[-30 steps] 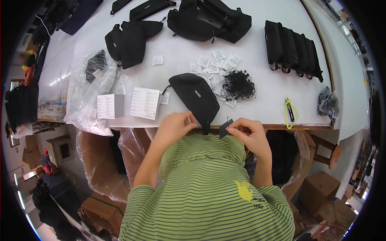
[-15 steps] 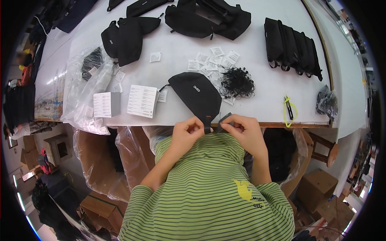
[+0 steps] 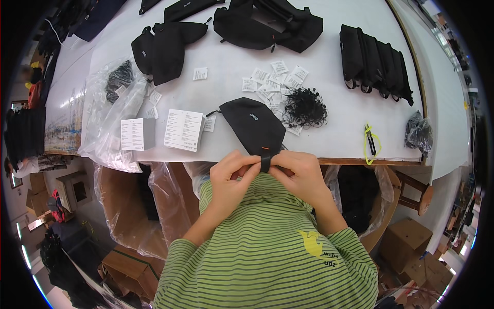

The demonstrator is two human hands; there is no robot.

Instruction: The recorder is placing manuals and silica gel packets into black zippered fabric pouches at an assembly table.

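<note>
A black fabric pouch [image 3: 253, 124] with a small light logo and an orange tab lies at the table's front edge. Its near end runs into a short black strap [image 3: 265, 164] between my hands. My left hand [image 3: 232, 179] is closed, pinching that strap from the left with thumb and forefinger. From the other side my right hand [image 3: 299, 172] pinches it too, fingertips almost meeting the left ones. Whatever lies under the fingertips is hidden. Just right of the pouch sits a tangled heap of thin black cords [image 3: 304, 107], beside scattered white printed tags [image 3: 278, 77].
Two stacks of white printed cards, a left one [image 3: 133, 135] and a right one [image 3: 183, 131], stand near a clear plastic bag [image 3: 110, 134]. A yellow-corded cutter [image 3: 370, 143] lies rightward. More black pouches [image 3: 374, 64] line the back. Lined cartons [image 3: 126, 206] stand below the edge.
My right hand has moved left to meet the left hand at the strap; the dark strip it held apart is no longer separately visible. The pouch has shifted slightly toward me.
</note>
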